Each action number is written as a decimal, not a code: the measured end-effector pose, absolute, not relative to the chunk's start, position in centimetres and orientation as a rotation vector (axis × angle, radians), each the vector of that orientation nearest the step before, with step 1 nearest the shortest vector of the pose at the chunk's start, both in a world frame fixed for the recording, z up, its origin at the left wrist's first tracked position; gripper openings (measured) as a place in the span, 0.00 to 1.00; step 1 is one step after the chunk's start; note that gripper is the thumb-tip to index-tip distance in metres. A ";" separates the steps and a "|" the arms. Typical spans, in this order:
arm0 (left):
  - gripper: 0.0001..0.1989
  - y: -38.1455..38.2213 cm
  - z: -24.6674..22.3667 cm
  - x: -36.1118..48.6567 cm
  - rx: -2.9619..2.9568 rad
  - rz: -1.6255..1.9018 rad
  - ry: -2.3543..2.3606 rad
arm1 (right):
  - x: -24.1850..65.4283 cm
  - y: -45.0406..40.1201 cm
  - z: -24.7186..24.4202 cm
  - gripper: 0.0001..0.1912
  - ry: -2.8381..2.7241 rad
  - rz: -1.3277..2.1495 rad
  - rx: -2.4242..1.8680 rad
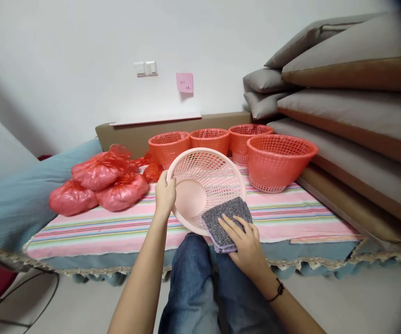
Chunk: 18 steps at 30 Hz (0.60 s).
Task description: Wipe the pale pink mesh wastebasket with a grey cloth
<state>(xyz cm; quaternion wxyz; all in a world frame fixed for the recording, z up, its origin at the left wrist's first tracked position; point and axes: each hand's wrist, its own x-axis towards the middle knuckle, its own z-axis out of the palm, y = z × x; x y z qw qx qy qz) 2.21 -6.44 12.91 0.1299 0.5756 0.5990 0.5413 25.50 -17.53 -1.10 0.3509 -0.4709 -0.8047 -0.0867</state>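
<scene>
A pale pink plastic basket (190,197) with lattice walls is tilted toward me above my knees. My left hand (165,191) grips its rim at the left, fingers wrapped over the edge. At the lower right of the rim, my right hand (244,236) holds a folded grey cloth (226,218) with a lilac edge. The fingers lie over the cloth's top face and the thumb is beneath it. The cloth covers part of the basket's rim; whether it presses on the plastic I cannot tell.
Several red baskets (280,157) stand behind on a striped cloth (110,229). Knotted red plastic bags (99,171) are heaped at the left. Large grey-brown cushions (353,106) are stacked at the right. A pink note (184,82) is stuck on the wall beside switches (146,68).
</scene>
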 end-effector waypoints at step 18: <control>0.16 -8.5 12.5 4.3 1.879 1.459 1.680 | 31.1 -13.4 1.0 0.19 -1.546 0.828 -0.958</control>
